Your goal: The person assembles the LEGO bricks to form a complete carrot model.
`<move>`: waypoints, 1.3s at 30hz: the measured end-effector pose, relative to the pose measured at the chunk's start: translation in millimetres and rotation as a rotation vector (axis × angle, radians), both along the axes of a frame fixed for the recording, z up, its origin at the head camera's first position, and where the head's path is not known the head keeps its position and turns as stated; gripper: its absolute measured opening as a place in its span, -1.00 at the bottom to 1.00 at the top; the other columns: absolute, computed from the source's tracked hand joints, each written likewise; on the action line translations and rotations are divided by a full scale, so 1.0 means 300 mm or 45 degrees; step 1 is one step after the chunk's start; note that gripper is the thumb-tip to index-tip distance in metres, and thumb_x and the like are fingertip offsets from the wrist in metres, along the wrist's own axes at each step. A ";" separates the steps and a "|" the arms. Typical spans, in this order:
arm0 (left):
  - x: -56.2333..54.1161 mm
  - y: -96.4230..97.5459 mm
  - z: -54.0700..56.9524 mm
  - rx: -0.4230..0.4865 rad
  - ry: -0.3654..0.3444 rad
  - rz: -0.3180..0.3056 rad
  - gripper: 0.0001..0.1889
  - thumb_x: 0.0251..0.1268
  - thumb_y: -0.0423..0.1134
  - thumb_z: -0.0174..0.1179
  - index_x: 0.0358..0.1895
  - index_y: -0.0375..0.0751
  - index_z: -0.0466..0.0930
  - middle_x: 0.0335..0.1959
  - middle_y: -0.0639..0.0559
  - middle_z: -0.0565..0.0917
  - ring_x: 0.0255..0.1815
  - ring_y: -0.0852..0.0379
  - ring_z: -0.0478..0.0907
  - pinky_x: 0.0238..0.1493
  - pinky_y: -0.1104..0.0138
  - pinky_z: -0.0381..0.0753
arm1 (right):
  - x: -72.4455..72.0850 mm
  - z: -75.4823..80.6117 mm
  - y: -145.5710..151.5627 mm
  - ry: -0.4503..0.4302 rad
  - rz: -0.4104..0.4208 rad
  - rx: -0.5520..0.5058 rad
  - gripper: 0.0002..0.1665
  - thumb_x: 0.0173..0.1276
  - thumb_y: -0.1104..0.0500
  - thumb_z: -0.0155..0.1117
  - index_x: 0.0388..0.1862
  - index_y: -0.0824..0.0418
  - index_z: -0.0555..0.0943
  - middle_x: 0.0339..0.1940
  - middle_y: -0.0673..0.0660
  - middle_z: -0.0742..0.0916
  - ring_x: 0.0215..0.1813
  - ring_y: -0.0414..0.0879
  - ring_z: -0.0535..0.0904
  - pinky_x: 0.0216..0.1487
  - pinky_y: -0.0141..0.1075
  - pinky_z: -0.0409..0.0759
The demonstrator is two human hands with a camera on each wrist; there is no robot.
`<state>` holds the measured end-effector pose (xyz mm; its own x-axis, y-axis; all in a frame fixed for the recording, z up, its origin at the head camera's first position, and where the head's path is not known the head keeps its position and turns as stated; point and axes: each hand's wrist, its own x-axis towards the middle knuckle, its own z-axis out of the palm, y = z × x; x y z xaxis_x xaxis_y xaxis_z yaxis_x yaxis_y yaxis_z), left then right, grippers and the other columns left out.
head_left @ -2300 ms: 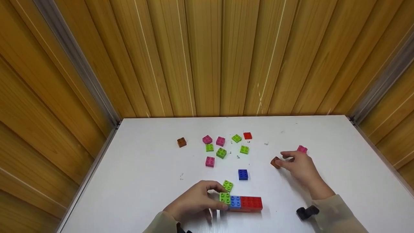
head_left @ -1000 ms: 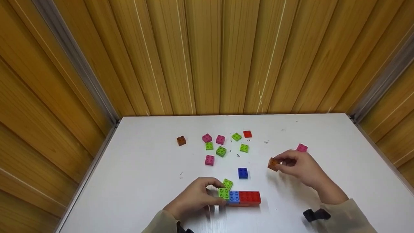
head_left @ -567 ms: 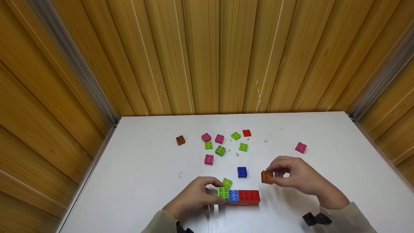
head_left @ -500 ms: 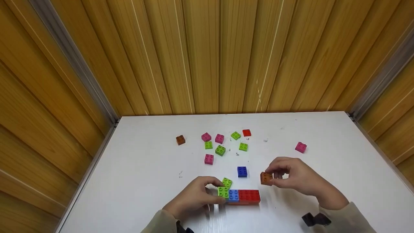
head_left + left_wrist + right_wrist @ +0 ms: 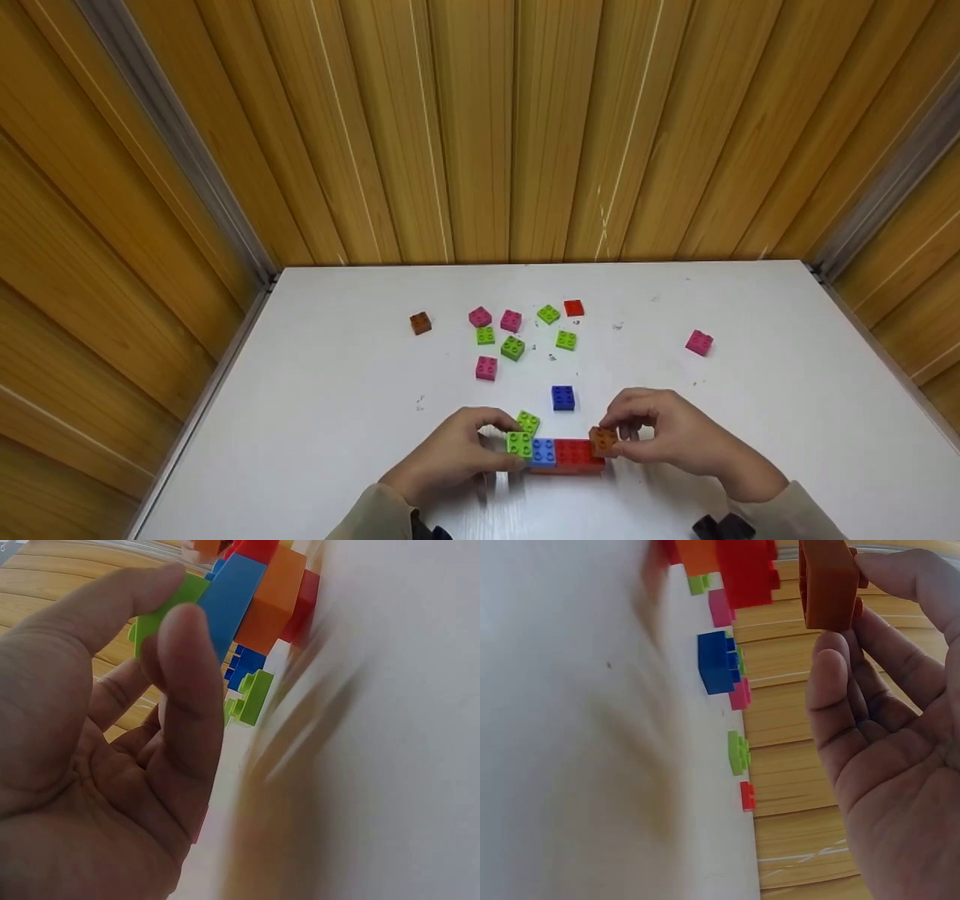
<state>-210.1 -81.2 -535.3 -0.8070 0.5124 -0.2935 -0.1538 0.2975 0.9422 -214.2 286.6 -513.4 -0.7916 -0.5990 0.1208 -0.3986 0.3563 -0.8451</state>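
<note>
Head view: L hand (image 5: 454,457) pinches brick row (image 5: 556,453), R hand (image 5: 673,435) pinches brown brick (image 5: 602,441) just above, prob. stacking, next needs aligning.

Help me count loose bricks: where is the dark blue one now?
In the head view, the dark blue brick lies right of centre, just beyond the joined bricks.

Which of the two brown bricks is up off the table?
The brown brick pinched by the right hand, held above the joined bricks; the other brown brick lies on the table, farthest left.
</note>
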 end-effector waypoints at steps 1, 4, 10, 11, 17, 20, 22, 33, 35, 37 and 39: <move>0.000 0.001 0.001 0.001 0.000 0.001 -0.65 0.30 -0.16 0.67 0.10 0.12 0.83 0.16 0.09 0.83 -0.48 0.15 0.62 -0.45 0.37 0.63 | 0.001 -0.004 -0.003 0.006 0.000 -0.006 -0.75 0.47 0.18 0.64 0.09 0.00 0.89 -0.03 0.09 0.85 -0.11 -0.09 0.70 -0.09 -0.36 0.75; 0.003 0.002 0.004 -0.010 0.004 0.008 -0.66 0.29 -0.17 0.68 0.09 0.12 0.83 0.13 0.09 0.84 -0.49 0.16 0.61 -0.46 0.36 0.62 | 0.001 -0.014 -0.013 0.016 -0.002 -0.009 -0.74 0.47 0.18 0.64 0.09 -0.01 0.89 -0.04 0.08 0.85 -0.12 -0.08 0.70 -0.08 -0.36 0.74; 0.005 0.003 0.005 -0.026 0.007 0.013 -0.67 0.31 -0.15 0.68 0.09 0.16 0.83 0.16 0.12 0.82 -0.49 0.15 0.62 -0.45 0.36 0.64 | -0.001 -0.022 -0.025 -0.073 0.000 0.012 -0.74 0.49 0.14 0.63 0.11 0.00 0.90 -0.01 0.12 0.85 -0.08 -0.09 0.70 -0.03 -0.37 0.74; 0.004 0.003 0.005 -0.025 0.007 0.012 -0.67 0.31 -0.15 0.68 0.09 0.16 0.83 0.16 0.12 0.82 -0.49 0.15 0.62 -0.46 0.36 0.64 | -0.002 -0.024 -0.026 -0.078 0.008 0.011 -0.74 0.49 0.14 0.63 0.12 0.01 0.90 0.00 0.13 0.84 -0.08 -0.08 0.70 -0.03 -0.37 0.74; 0.002 0.002 0.003 -0.015 0.003 0.006 -0.66 0.31 -0.14 0.67 0.10 0.14 0.82 0.15 0.10 0.82 -0.50 0.14 0.62 -0.47 0.35 0.65 | -0.007 -0.039 -0.029 -0.100 0.046 -0.005 -0.72 0.50 0.15 0.61 0.15 0.04 0.89 0.01 0.17 0.85 -0.07 -0.06 0.69 -0.01 -0.40 0.73; 0.000 0.002 0.003 -0.016 -0.006 0.007 -0.66 0.32 -0.14 0.67 0.10 0.15 0.83 0.15 0.10 0.82 -0.51 0.14 0.62 -0.47 0.35 0.65 | -0.010 -0.048 -0.027 -0.118 0.062 -0.027 -0.71 0.49 0.18 0.60 0.16 0.06 0.88 0.03 0.19 0.85 -0.07 -0.01 0.69 0.00 -0.40 0.72; -0.001 0.003 0.003 -0.015 -0.011 0.008 -0.66 0.32 -0.15 0.67 0.10 0.14 0.83 0.15 0.09 0.83 -0.51 0.13 0.63 -0.46 0.35 0.65 | -0.011 -0.054 -0.025 -0.140 0.070 -0.046 -0.71 0.50 0.21 0.59 0.16 0.07 0.88 0.05 0.21 0.85 -0.04 -0.01 0.69 0.03 -0.40 0.71; -0.003 0.002 -0.001 -0.005 -0.008 0.011 -0.67 0.33 -0.16 0.66 0.10 0.14 0.83 0.11 0.08 0.85 -0.56 0.14 0.60 -0.49 0.36 0.63 | 0.000 -0.075 -0.060 -0.185 0.043 -0.121 -0.89 0.51 0.24 0.58 -0.04 0.19 0.87 -0.06 0.33 0.82 -0.03 -0.28 0.66 0.06 -0.45 0.64; -0.003 0.000 -0.003 0.000 -0.010 0.010 -0.68 0.34 -0.17 0.65 0.10 0.14 0.83 0.12 0.09 0.85 -0.56 0.14 0.60 -0.49 0.37 0.63 | 0.001 -0.076 -0.062 -0.175 0.030 -0.133 -0.92 0.50 0.27 0.58 -0.08 0.17 0.87 -0.09 0.31 0.81 -0.04 -0.32 0.65 0.03 -0.45 0.64; -0.003 -0.001 -0.004 -0.001 -0.012 0.008 -0.68 0.34 -0.17 0.65 0.10 0.14 0.83 0.13 0.09 0.84 -0.56 0.13 0.60 -0.50 0.37 0.63 | 0.000 -0.078 -0.061 -0.168 0.016 -0.131 -0.93 0.49 0.28 0.57 -0.12 0.14 0.87 -0.10 0.29 0.81 -0.05 -0.33 0.64 0.00 -0.45 0.63; -0.002 -0.001 -0.006 -0.007 -0.018 0.009 -0.67 0.34 -0.16 0.66 0.11 0.15 0.83 0.14 0.10 0.83 -0.55 0.12 0.60 -0.50 0.37 0.63 | 0.001 -0.077 -0.061 -0.163 -0.002 -0.119 -0.92 0.49 0.28 0.58 -0.15 0.09 0.89 -0.11 0.22 0.82 -0.05 -0.32 0.64 -0.02 -0.44 0.63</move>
<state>-210.8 -81.4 -537.1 -0.8064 0.5051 -0.3075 -0.1690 0.3015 0.9384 -213.9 268.4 -536.6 -0.8050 -0.5886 0.0739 -0.2850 0.2743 -0.9184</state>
